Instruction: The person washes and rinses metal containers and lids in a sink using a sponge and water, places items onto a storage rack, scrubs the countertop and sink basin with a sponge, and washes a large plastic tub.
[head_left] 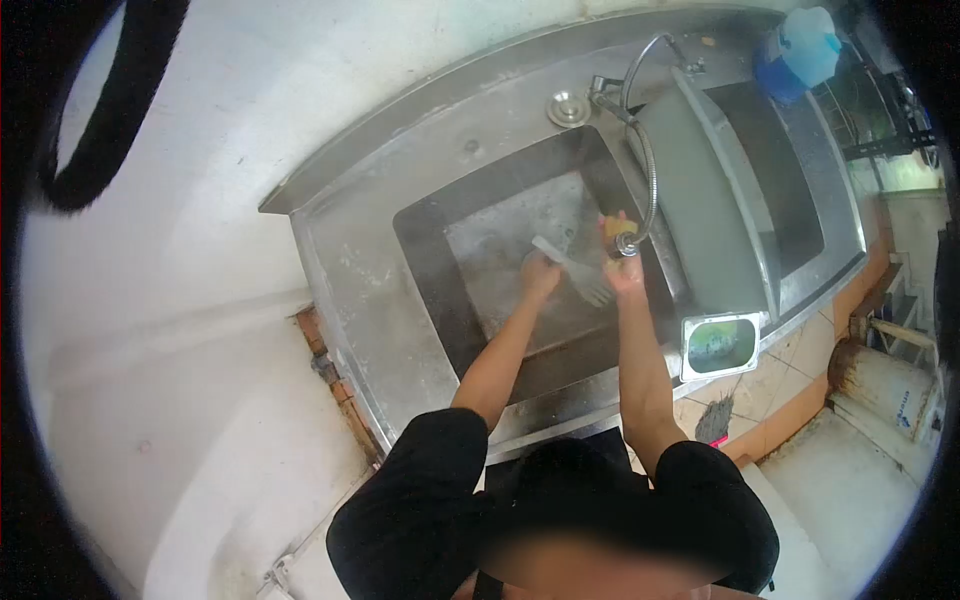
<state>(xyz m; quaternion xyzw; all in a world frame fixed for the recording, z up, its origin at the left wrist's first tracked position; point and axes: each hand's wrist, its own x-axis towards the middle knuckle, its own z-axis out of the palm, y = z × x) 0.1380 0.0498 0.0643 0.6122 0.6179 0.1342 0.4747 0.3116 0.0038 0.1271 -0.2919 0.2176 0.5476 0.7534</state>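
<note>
Over the steel sink basin (480, 235), my left hand (541, 276) is closed around a pale, long-handled utensil (588, 283). Its light handle end sticks out above the fingers, and its wider, seemingly slotted head points toward my right hand; blur hides its exact kind. My right hand (627, 277) is closed on a yellow sponge (620, 227), at the basin's right side. A metal spray head (627, 244) on a flexible hose hangs just over that hand and partly covers it and the sponge.
A large grey-green tub (690, 190) leans across the second basin on the right. A small metal container (720, 346) with green liquid sits at the front edge. A blue jug (797, 55) stands at the back right, and a round strainer (568, 108) lies behind the sink.
</note>
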